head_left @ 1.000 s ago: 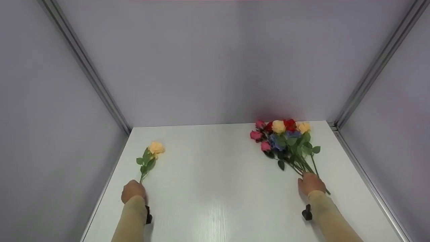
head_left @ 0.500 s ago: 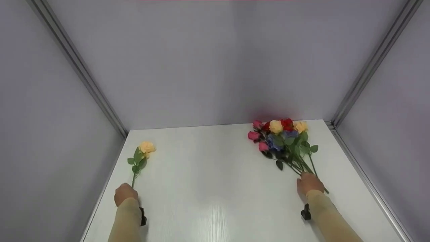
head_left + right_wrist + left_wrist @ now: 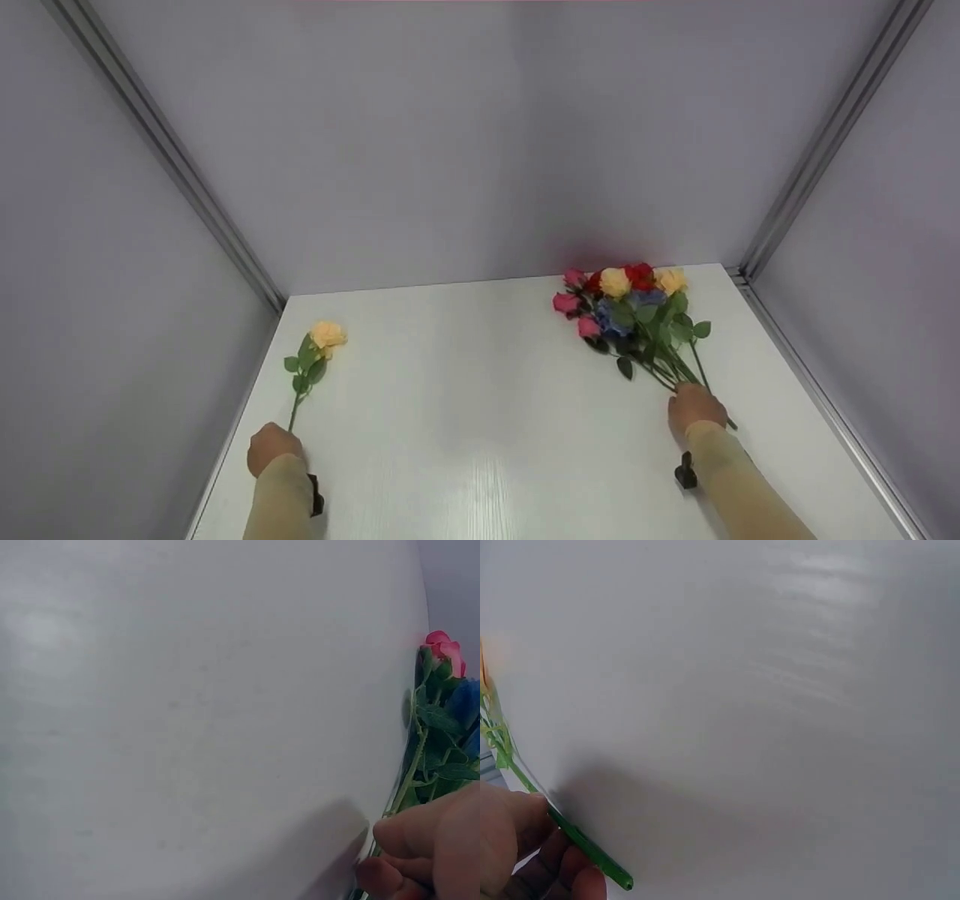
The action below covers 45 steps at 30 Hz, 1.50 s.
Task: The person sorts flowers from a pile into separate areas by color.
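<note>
My left hand (image 3: 274,448) pinches the stem of a yellow rose (image 3: 328,335) at the table's left side. In the left wrist view the cut end of its green stem (image 3: 600,858) sticks out past my fingers. Over on the right, my right hand (image 3: 696,409) holds the stems of a bunch of flowers near their lower ends. Pink roses (image 3: 566,303), red roses (image 3: 640,276), yellow roses (image 3: 615,283) and blue flowers (image 3: 612,319) make up the bunch, which lies at the back right. My right fingers hide part of the stems.
A white table (image 3: 480,390) spreads between both hands. Grey panels enclose it, with a back wall (image 3: 420,150) right behind the flower heads and side walls at left and right. Metal corner posts (image 3: 172,165) run up where the panels meet.
My left hand has moved left and toward the near edge, drawing the yellow rose along. The right hand and its bunch stay almost where they were; the head view has shifted slightly.
</note>
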Each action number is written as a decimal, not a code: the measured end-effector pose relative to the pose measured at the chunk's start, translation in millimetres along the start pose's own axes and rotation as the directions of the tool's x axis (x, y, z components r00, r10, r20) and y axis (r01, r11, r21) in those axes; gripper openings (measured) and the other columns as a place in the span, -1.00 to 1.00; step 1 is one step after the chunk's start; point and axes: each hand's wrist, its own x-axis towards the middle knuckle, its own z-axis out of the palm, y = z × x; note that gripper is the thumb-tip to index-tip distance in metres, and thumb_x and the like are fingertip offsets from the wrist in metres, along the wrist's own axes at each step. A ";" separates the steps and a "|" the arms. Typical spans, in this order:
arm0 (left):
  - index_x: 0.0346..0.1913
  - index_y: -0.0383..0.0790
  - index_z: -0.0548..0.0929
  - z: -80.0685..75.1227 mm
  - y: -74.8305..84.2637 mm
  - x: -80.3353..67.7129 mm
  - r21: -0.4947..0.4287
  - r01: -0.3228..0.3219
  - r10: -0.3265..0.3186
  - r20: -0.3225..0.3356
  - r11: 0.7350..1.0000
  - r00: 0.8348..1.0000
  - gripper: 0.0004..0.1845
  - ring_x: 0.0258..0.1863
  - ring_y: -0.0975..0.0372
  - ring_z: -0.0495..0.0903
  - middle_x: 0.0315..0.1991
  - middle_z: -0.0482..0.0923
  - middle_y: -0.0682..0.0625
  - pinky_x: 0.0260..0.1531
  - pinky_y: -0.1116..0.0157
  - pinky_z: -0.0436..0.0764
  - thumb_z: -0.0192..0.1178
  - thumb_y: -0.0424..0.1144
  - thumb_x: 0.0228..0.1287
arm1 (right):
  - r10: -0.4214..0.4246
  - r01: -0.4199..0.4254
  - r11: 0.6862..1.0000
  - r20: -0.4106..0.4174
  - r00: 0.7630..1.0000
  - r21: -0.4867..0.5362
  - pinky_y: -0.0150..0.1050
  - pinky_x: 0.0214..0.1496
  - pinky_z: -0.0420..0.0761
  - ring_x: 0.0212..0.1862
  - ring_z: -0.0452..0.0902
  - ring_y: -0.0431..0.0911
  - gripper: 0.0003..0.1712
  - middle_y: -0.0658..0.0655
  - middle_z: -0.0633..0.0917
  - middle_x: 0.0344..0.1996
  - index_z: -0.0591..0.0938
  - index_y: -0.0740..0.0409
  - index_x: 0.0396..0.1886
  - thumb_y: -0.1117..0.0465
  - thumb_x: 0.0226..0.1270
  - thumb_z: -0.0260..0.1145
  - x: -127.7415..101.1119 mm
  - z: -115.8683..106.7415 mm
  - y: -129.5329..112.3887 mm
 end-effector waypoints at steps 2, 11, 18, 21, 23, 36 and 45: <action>-0.30 -0.63 0.53 -0.3 -2.8 -3.2 -0.016 -0.001 0.001 0.006 1.000 1.000 -0.76 -0.37 -0.27 0.59 -0.41 0.56 -0.47 -0.41 -0.07 0.55 -0.02 -0.42 0.24 | -0.005 0.006 1.000 0.003 1.000 -0.015 0.22 -0.22 0.55 -0.12 0.57 0.38 -0.69 0.48 0.62 -0.16 0.57 0.44 -0.05 0.26 0.42 0.10 1.7 -0.3 0.4; -0.34 -0.55 0.53 4.0 -15.9 -11.3 -0.033 0.007 -0.006 0.015 0.999 1.000 -0.79 -0.37 -0.23 0.58 -0.46 0.56 -0.37 -0.33 -0.08 0.52 0.08 -0.37 0.15 | -0.045 0.047 0.996 0.026 0.999 -0.076 0.15 -0.39 0.59 -0.30 0.61 0.33 -0.80 0.48 0.62 -0.33 0.56 0.50 -0.23 0.38 0.34 0.12 9.0 -3.7 5.0; -0.32 -0.58 0.51 6.0 -16.9 -13.5 -0.032 -0.001 0.001 -0.011 0.999 1.000 -0.78 -0.33 -0.28 0.56 -0.42 0.53 -0.44 -0.31 -0.10 0.50 0.01 -0.39 0.17 | -0.059 0.060 0.992 0.011 0.998 -0.115 0.13 -0.40 0.59 -0.33 0.62 0.30 -0.84 0.44 0.62 -0.37 0.56 0.49 -0.26 0.39 0.32 0.16 11.4 -5.1 4.8; -0.30 -0.60 0.50 6.4 -15.9 -11.2 -0.021 -0.010 0.010 -0.013 1.000 1.000 -0.77 -0.32 -0.29 0.55 -0.41 0.52 -0.45 -0.31 -0.10 0.50 0.01 -0.39 0.18 | -0.071 0.072 0.989 0.017 0.997 -0.126 0.13 -0.42 0.59 -0.35 0.62 0.29 -0.85 0.43 0.62 -0.40 0.55 0.49 -0.27 0.40 0.31 0.17 10.8 -6.9 5.6; -0.30 -0.60 0.50 6.9 -15.2 -10.3 -0.019 -0.016 0.016 -0.017 1.000 1.000 -0.78 -0.32 -0.29 0.55 -0.41 0.52 -0.45 -0.32 -0.10 0.50 0.00 -0.40 0.19 | -0.081 0.083 0.988 0.023 0.996 -0.129 0.12 -0.44 0.59 -0.36 0.62 0.29 -0.87 0.42 0.62 -0.41 0.55 0.49 -0.29 0.42 0.30 0.17 10.1 -8.1 6.3; -0.22 -0.60 0.51 13.6 -22.7 -22.3 -0.072 0.010 -0.012 -0.026 0.997 1.000 -0.75 -0.28 -0.29 0.54 -0.35 0.51 -0.47 -0.29 -0.11 0.49 -0.05 -0.40 0.25 | -0.197 0.200 0.971 0.037 0.980 -0.127 0.12 -0.29 0.58 -0.22 0.61 0.26 -0.87 0.32 0.63 -0.29 0.63 0.32 -0.21 0.33 0.34 0.22 6.9 -0.4 13.6; -0.07 -0.60 0.48 13.2 -26.9 -32.0 -0.130 0.036 -0.039 -0.022 0.991 0.999 -0.69 -0.15 -0.32 0.48 -0.21 0.45 -0.49 -0.19 -0.12 0.48 -0.02 -0.35 0.29 | -0.249 0.248 0.967 -0.016 0.968 -0.066 0.13 -0.25 0.57 -0.20 0.62 0.25 -0.85 0.31 0.67 -0.25 0.64 0.28 -0.19 0.28 0.34 0.22 -0.2 -0.5 -3.5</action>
